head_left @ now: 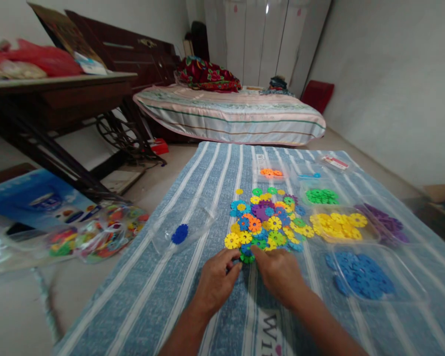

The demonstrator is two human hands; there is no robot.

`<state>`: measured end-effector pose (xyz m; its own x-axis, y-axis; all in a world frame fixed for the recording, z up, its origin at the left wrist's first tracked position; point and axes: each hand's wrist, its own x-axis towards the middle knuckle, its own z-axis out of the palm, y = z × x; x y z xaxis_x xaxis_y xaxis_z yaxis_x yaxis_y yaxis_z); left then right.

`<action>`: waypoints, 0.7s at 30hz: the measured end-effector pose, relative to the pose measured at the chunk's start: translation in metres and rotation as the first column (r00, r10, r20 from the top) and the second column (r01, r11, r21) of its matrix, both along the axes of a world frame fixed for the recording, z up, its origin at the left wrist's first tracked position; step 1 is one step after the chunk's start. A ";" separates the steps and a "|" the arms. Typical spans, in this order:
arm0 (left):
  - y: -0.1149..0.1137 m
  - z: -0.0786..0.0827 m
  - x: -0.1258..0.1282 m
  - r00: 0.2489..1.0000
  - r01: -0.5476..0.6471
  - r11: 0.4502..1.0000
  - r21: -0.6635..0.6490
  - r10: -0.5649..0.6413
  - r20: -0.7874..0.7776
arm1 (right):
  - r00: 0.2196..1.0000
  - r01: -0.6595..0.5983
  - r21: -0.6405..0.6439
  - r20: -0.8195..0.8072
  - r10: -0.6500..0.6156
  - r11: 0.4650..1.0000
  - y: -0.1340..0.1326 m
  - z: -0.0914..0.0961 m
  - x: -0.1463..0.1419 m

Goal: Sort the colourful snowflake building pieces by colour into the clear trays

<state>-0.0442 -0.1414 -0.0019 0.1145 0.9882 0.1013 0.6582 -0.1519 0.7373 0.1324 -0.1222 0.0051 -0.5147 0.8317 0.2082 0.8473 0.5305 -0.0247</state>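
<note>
A heap of small plastic snowflake discs [269,222] in yellow, blue, green, orange and purple lies on a blue-and-white striped cloth [215,188]. My left hand [217,279] and my right hand [278,272] meet at the heap's near edge. Both have fingers curled and pinch at a green disc [246,257] between them. Sorted discs sit in clear containers: green [321,196], yellow [337,225], purple [385,222], blue [361,274], orange [270,173]. One blue disc [180,233] lies in a clear bag on the left.
A clear bag of mixed discs [96,237] and a blue box [37,200] lie on the floor at left. A dark sewing-machine table [59,99] stands behind them. A striped mattress [230,113] lies beyond the cloth, with white cabinets [259,39] at the back.
</note>
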 end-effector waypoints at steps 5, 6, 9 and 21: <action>0.001 0.000 -0.001 1.000 0.001 1.000 0.003 -0.001 0.025 | 0.997 -0.008 -0.124 0.080 0.018 0.992 0.004 0.005 -0.016; 0.002 0.000 -0.002 1.000 0.001 1.000 0.003 -0.001 0.026 | 0.996 -0.008 -0.133 0.083 0.019 0.991 0.005 0.005 -0.018; 0.003 0.001 -0.002 1.000 0.004 1.000 0.004 -0.005 0.028 | 0.996 -0.009 -0.152 0.081 0.021 0.988 0.007 0.003 -0.021; 0.005 -0.004 -0.004 0.999 -0.010 1.000 -0.011 0.010 0.040 | 0.996 -0.022 -0.263 0.072 0.043 0.965 0.015 0.003 -0.023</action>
<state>-0.0478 -0.1364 -0.0057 0.1005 0.9904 0.0954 0.6296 -0.1375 0.7646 0.1094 -0.1075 0.0081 -0.5485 0.8343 -0.0558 0.8344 0.5417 -0.1019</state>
